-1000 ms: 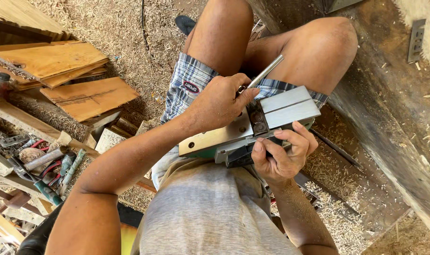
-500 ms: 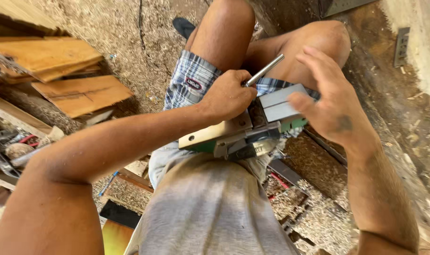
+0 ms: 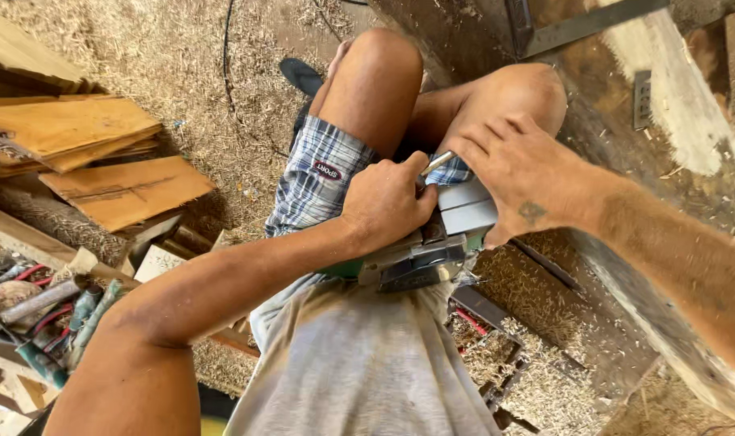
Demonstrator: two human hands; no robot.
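- Since the earlier frames the right hand (image 3: 517, 173) has come off the underside of the electric planer (image 3: 432, 242), where it cupped the body from below, and now lies spread over the tool's far end, palm down, fingers open toward the knee.
- The view has also swung: the stacked boards (image 3: 85, 133) sit further left and lower, and the right forearm now crosses the lower right corner.
- The left hand (image 3: 388, 202) has hardly shifted. Its grip stays clenched around a slim metal tool (image 3: 437, 162), whose bright tip pokes out above the knuckles, right at the planer's flat grey plates.
- The right hand's grip is released: fingers are splayed and rest on or just over the planer's end, closing on nothing that shows. Whether the palm presses down cannot be told.
- The planer lies across the person's lap, against the plaid shorts (image 3: 319, 173), its green body just showing under the left wrist and the grey sole plates facing up.
- As a judgement, the change of support from cupping below to steadying from above suggests the tool is being braced while the left hand works the metal tool at the plates.
- A heavy timber beam (image 3: 666, 105) runs along the right side; wood shavings cover the floor (image 3: 190, 48), and a clutter of hand tools (image 3: 36, 311) lies at the left edge.
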